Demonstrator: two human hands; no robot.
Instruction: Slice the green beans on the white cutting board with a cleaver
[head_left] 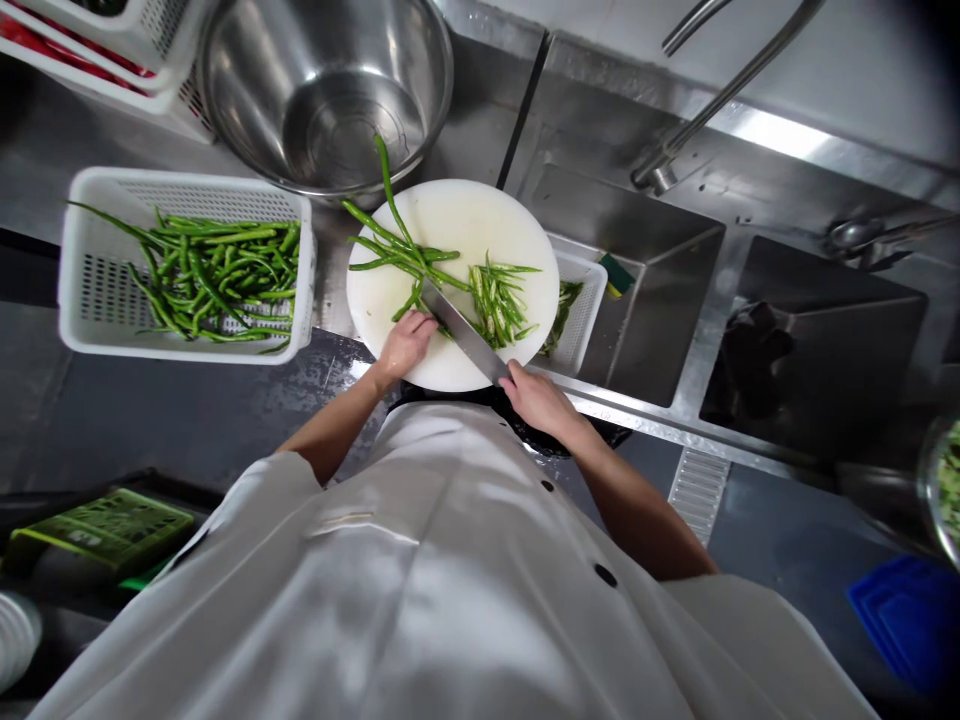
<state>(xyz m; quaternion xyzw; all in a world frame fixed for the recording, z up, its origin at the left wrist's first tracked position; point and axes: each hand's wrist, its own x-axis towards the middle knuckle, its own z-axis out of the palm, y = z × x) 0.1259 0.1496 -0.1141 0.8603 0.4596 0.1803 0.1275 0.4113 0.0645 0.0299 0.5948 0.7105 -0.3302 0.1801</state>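
A round white cutting board (457, 215) bears several long green peppers (397, 248) at its left and a heap of sliced green peppers (498, 300) at its right. My right hand (538, 398) is closed round the handle end of a knife (469, 343), whose blade lies slantwise over the board, its far end at the whole peppers. Fingers bent together, my left hand (409, 345) rests at the board's lower left, beside the blade and against a green pepper; its fingertips partly hide what they press on.
Left of the board stands a white basket (75, 260) of green peppers; behind it, a large steel bowl (255, 110). Steel sinks (637, 330) lie to the right, with a white basket (592, 315) and a sponge (616, 275). A faucet (705, 110) overhangs them.
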